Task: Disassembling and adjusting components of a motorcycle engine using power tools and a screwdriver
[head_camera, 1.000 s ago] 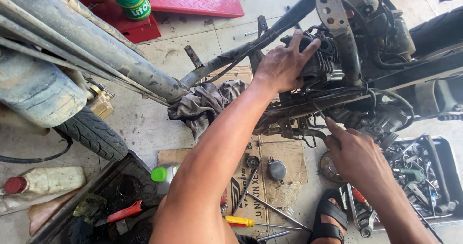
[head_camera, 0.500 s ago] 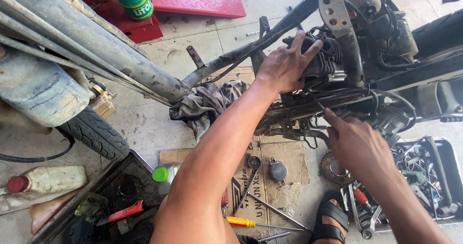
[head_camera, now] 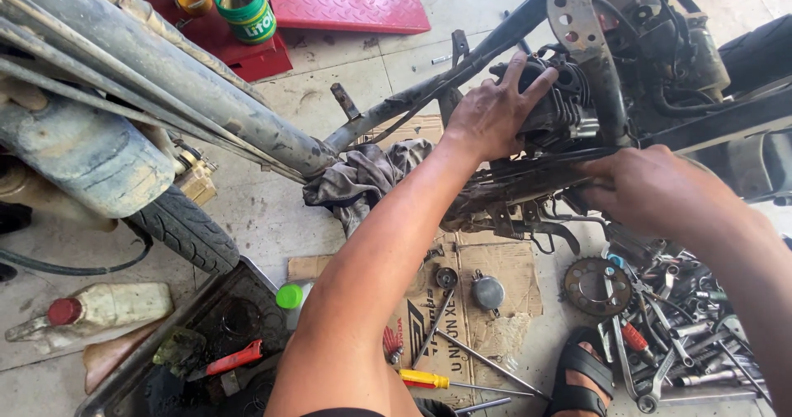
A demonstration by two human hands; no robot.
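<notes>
Fingers of my left hand (head_camera: pixel 495 113) spread flat on the engine (head_camera: pixel 554 103), right hand (head_camera: pixel 652 184) curled at the frame (head_camera: pixel 528 179) below

Biggest first: the bare bike frame fills the top, engine hung in its middle; my left palm presses its finned side, gripping nothing, while my right fingers bend round something under the engine that I cannot make out. A grey rag (head_camera: pixel 363 178) hangs off the frame. On the cardboard (head_camera: pixel 495 301) lie a sprocket (head_camera: pixel 594 285), a round cap (head_camera: pixel 488 290) and a yellow screwdriver (head_camera: pixel 429 379)

Green round tin (head_camera: pixel 244 6) top left, printed cardboard (head_camera: pixel 487 301) on floor, red-capped bottle (head_camera: pixel 91 308) lower left
</notes>
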